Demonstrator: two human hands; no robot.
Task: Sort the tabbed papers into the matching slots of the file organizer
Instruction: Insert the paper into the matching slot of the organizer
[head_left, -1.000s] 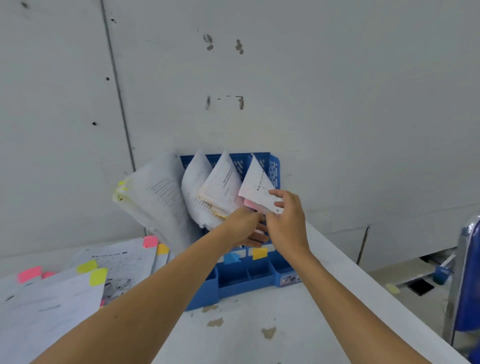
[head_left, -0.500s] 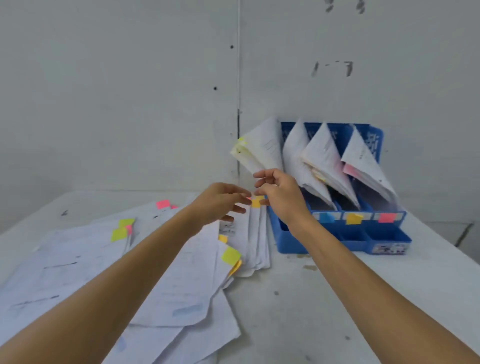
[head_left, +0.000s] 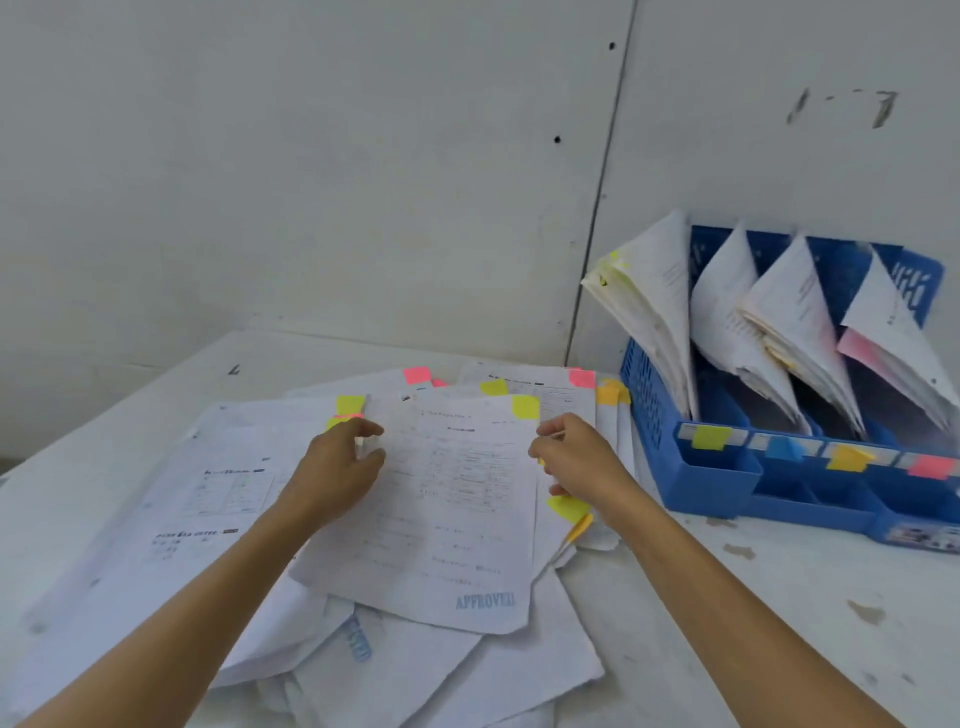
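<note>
Both hands have left the file organizer (head_left: 717, 483), at the right of the table (head_left: 779, 623), and come to the loose pile (head_left: 156, 519). Left hand (head_left: 337, 467) and right hand (head_left: 576, 462) flank the yellow-tabbed top sheet (head_left: 457, 519), fingers half curled at its edges; whether they pinch it cannot be told. A new sorting cycle is probably beginning, bound for the leftmost slot with the yellow label (head_left: 709, 436).

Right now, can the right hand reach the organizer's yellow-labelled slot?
Probably yes: the right hand is near the organizer, its yellow-labelled slot is nearest, and only flat sheets lie between; standing papers crowd it.
</note>
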